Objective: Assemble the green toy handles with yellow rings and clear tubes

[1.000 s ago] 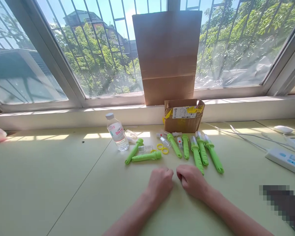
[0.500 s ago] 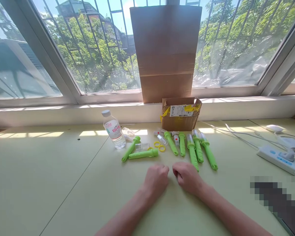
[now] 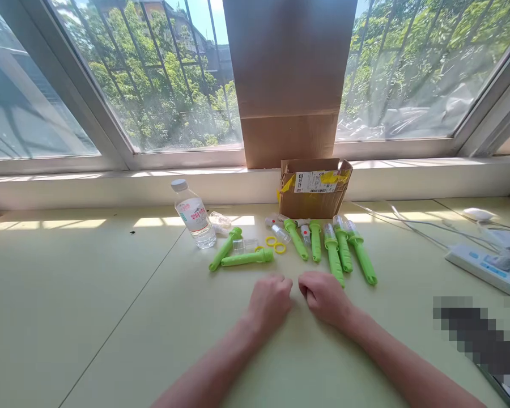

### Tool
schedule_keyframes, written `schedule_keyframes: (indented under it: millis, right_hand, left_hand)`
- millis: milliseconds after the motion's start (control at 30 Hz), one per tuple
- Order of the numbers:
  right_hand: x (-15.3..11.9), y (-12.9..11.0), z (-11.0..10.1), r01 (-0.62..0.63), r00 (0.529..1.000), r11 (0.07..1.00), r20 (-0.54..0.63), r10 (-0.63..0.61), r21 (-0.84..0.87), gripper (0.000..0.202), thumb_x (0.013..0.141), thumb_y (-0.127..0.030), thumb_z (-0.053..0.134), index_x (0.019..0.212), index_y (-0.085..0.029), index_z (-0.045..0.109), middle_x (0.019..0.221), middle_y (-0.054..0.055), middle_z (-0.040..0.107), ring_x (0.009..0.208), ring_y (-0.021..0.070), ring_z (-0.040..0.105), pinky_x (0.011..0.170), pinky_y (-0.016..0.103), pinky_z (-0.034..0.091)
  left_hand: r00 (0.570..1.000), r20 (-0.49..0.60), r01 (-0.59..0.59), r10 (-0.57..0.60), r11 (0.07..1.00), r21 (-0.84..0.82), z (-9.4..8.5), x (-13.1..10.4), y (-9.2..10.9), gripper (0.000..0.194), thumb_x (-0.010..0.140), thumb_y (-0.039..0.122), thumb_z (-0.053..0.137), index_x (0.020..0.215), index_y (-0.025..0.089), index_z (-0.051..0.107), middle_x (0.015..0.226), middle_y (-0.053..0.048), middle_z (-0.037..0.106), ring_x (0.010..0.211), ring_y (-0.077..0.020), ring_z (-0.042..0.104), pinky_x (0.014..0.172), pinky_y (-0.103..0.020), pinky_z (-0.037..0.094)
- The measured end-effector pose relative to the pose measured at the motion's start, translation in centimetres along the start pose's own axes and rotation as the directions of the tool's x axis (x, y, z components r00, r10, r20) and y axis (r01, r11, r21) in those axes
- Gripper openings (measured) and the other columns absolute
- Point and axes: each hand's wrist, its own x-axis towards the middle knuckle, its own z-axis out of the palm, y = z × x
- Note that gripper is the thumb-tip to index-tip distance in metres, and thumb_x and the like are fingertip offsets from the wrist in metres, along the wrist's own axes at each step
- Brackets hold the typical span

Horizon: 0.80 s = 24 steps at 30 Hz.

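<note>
My left hand rests on the table as a loose fist, with nothing seen in it. Close beside it, my right hand is also curled into a fist. Just beyond the left lies a green plastic handle with a threaded end, and another green handle slants next to it. Past my right hand are several more, among them a green handle with a clear cap whose lower end nearly meets my knuckles. Yellow rings and clear plastic tubes lie between the two groups.
A water bottle stands at the back left. An open cardboard box sits near the sill, before a tall cardboard sheet. On the right are a white power strip, cables and a pixelated dark object.
The camera view has tilted down slightly, so the table things appear a little higher. Both fists stay in place on the table.
</note>
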Motion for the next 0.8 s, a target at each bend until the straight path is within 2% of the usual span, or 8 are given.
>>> schedule_keyframes:
  millis: [100,167,267,367,433,533,800]
  right_hand:
    - [-0.02,0.04,-0.02,-0.002,1.0,1.0,-0.007,0.003,0.01,0.017,0.063,-0.003,0.041,0.058,-0.018,0.044,0.057,0.0,0.051,0.055,0.0122,0.039,0.053,0.026,0.019]
    - [-0.01,0.04,-0.02,-0.001,1.0,1.0,-0.004,0.002,0.019,0.016,0.063,-0.003,0.041,0.058,-0.018,0.043,0.057,0.0,0.051,0.055,0.0121,0.039,0.053,0.026,0.019]
    - [0.08,0.0,-0.03,-0.001,1.0,0.999,0.003,0.001,0.034,0.017,0.064,-0.003,0.04,0.057,-0.018,0.042,0.056,0.0,0.05,0.056,0.0121,0.039,0.053,0.026,0.02]
    - [0.14,-0.05,-0.09,-0.001,1.0,0.999,0.0,0.001,0.039,0.017,0.065,-0.003,0.04,0.058,-0.018,0.042,0.057,0.0,0.05,0.056,0.0122,0.039,0.053,0.026,0.02]
    - [0.09,-0.06,-0.14,0.001,1.0,0.999,0.0,-0.001,0.04,0.017,0.065,-0.003,0.04,0.058,-0.018,0.042,0.057,0.0,0.05,0.056,0.0122,0.039,0.054,0.026,0.02]
    - [-0.02,-0.05,-0.23,0.005,1.0,0.999,0.003,-0.005,0.043,0.017,0.065,-0.003,0.041,0.058,-0.018,0.042,0.057,0.0,0.051,0.056,0.0122,0.039,0.054,0.026,0.02]
    - [0.1,0.0,-0.2,0.001,1.0,0.999,0.008,-0.002,0.042,0.017,0.063,-0.002,0.04,0.059,-0.019,0.043,0.058,0.0,0.051,0.057,0.0124,0.04,0.054,0.026,0.021]
  left_hand:
    - [0.996,-0.093,-0.01,0.011,1.0,0.011,0.1,-0.06,0.03,0.023,0.069,0.001,0.043,0.067,0.018,0.058,0.066,-0.004,0.058,0.063,-0.0178,0.053,0.051,-0.029,0.027]
    - [0.978,-0.209,-0.003,0.007,1.0,0.019,0.12,-0.08,0.07,0.023,0.071,0.001,0.042,0.068,0.018,0.057,0.068,-0.004,0.057,0.066,-0.0186,0.052,0.054,-0.028,0.031]
    - [0.91,-0.413,0.025,-0.021,1.0,0.005,0.04,-0.03,0.1,0.019,0.074,0.004,0.044,0.077,0.017,0.058,0.08,-0.007,0.058,0.078,-0.021,0.053,0.067,-0.031,0.041]
    - [0.836,-0.542,0.093,-0.089,0.995,-0.02,0.01,0.15,0.04,0.026,0.075,0.009,0.049,0.099,0.015,0.058,0.104,-0.013,0.056,0.101,-0.0272,0.05,0.087,-0.039,0.04]
    - [0.816,-0.559,0.158,-0.146,0.987,-0.027,0.1,0.28,-0.04,0.036,0.076,0.013,0.05,0.112,0.014,0.054,0.119,-0.017,0.05,0.116,-0.0316,0.043,0.097,-0.047,0.034]
    - [0.832,-0.519,0.214,-0.198,0.976,-0.03,0.37,0.38,-0.13,0.044,0.078,0.017,0.049,0.122,0.014,0.048,0.132,-0.019,0.043,0.129,-0.0332,0.033,0.105,-0.053,0.023]
    - [0.854,-0.46,0.266,-0.242,0.964,-0.014,0.6,0.43,-0.05,0.048,0.08,0.021,0.047,0.128,0.015,0.043,0.14,-0.019,0.038,0.135,-0.0327,0.027,0.107,-0.056,0.018]
